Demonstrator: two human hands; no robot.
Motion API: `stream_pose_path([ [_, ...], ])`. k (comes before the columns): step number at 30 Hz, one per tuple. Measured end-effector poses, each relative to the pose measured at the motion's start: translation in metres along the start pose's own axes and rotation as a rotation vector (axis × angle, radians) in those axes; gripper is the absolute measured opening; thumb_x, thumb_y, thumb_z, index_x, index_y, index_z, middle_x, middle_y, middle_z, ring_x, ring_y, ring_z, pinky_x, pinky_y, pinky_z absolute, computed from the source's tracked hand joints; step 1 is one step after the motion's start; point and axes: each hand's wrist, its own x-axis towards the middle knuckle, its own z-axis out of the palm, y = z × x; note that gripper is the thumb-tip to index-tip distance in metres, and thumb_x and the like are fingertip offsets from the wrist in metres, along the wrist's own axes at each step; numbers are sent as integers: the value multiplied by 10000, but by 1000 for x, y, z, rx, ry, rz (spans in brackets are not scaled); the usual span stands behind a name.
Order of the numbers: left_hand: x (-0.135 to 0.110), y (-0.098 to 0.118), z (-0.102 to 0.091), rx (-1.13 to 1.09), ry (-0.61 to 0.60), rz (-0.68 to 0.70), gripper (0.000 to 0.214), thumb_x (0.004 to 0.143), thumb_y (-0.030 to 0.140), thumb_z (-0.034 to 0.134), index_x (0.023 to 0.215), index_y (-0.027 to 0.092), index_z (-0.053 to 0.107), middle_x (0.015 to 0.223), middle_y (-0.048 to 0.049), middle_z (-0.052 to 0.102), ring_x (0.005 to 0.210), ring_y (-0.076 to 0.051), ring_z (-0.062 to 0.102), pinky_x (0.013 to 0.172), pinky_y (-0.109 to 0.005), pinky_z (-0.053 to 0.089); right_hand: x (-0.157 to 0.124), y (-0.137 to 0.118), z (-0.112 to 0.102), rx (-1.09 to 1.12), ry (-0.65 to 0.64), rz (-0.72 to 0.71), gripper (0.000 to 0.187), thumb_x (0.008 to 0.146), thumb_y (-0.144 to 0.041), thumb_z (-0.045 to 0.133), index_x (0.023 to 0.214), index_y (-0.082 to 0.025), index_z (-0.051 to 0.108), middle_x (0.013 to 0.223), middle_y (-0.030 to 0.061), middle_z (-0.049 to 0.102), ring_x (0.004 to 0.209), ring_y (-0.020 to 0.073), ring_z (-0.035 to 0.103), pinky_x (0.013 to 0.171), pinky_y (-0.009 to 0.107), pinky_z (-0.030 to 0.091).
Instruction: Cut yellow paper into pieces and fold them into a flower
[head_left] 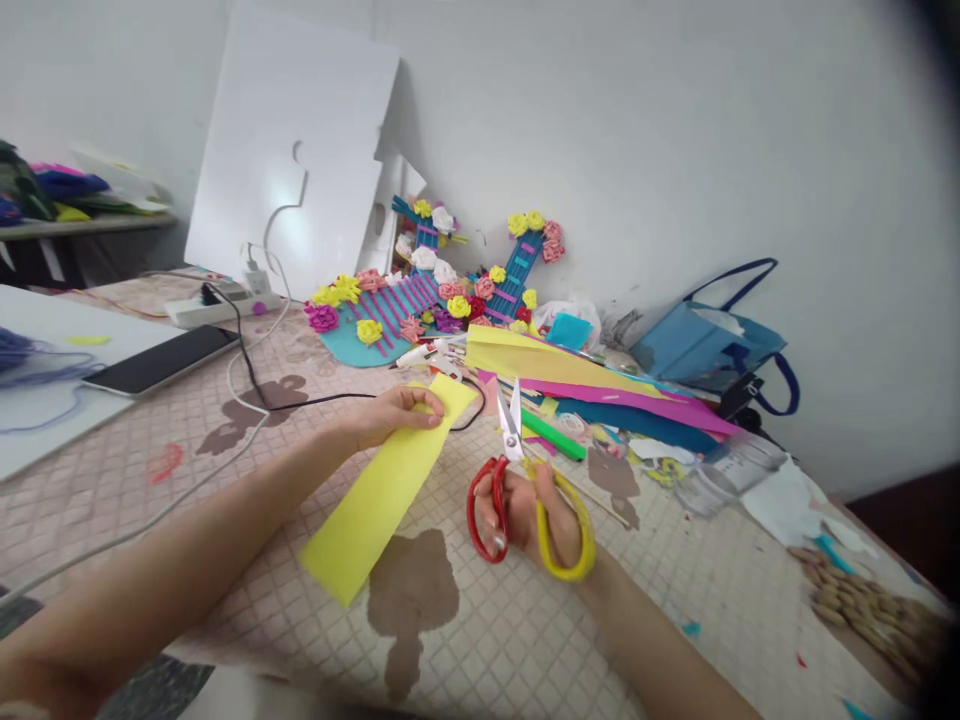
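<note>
My left hand [401,412] pinches a long yellow paper strip [375,515] near its upper end, and the strip slants down toward the table's front edge. To the right, my right hand [529,515] has its fingers through the loops of a pair of scissors [512,420] with one red and one yellow handle. The blades point up and away from me, slightly parted, with nothing between them. A gap separates the scissors from the strip. A green stick-like piece [553,436] lies just beyond the blades.
Behind my hands are a white glue gun [431,355], folded yellow paper [555,358] and a flower-decorated craft piece [390,318]. A phone [165,358] and cables lie left. A blue bag [705,340], a clear plastic cup [709,485] and peanut-like shells [862,605] are at right.
</note>
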Motion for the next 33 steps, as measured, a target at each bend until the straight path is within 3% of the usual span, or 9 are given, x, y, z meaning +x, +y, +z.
stream_pose_path([
  [8,1,0,-8,-5,-15,19,330,609,279,794,818,156,571,654,14,644,501,-115,612,462,-195,472,-10,9,0,204,-193,167,705,759,-783,257,895,-159,556,699,29,498,510,123,444,526,298,417],
  [33,-2,5,-7,176,-220,40,221,637,229,777,778,112,652,658,7,609,550,-61,535,506,-147,408,-13,10,-3,318,-292,204,778,805,-747,161,897,-79,551,684,72,558,494,142,522,477,292,437],
])
